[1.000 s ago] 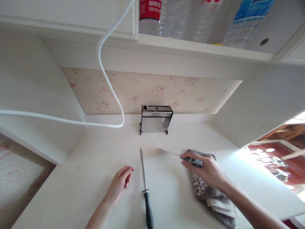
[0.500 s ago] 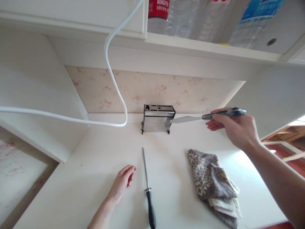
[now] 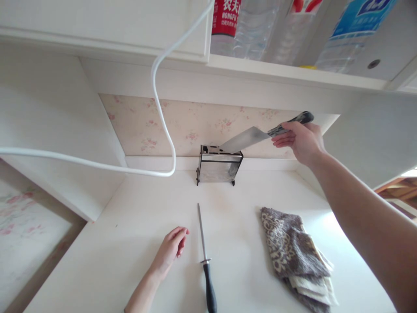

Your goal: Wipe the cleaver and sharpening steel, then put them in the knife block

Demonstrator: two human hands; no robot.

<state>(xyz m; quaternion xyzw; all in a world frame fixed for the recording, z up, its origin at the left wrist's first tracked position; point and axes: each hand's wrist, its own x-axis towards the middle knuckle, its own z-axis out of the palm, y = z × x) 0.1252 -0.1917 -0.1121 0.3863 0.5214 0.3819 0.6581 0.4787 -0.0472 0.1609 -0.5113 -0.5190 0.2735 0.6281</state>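
A kitchen knife point(image 3: 245, 140) with a broad grey blade and dark patterned handle is gripped in my right hand point(image 3: 302, 140). Its blade slants down to the left, with the tip at the slotted top of a knife block point(image 3: 219, 171). I cannot tell whether the tip has entered a slot. The block stands on the white counter against the back wall. My left hand point(image 3: 170, 248) rests on the counter with curled fingers and nothing visible in them. Just to its right lies a honing steel point(image 3: 209, 288) with a black handle, its rod toward the block.
A folded grey-and-cream towel point(image 3: 293, 248) lies on the counter's right side. From above, a white cable point(image 3: 158, 102) hangs across the left. An overhead shelf point(image 3: 293, 74) holds several plastic bottles point(image 3: 224, 19). White panels point(image 3: 48, 108) enclose the sides.
My right hand has raised the knife and moved left, bringing the blade from in front of the block's right side up to its top. The left hand stays in place. The view has shifted slightly.
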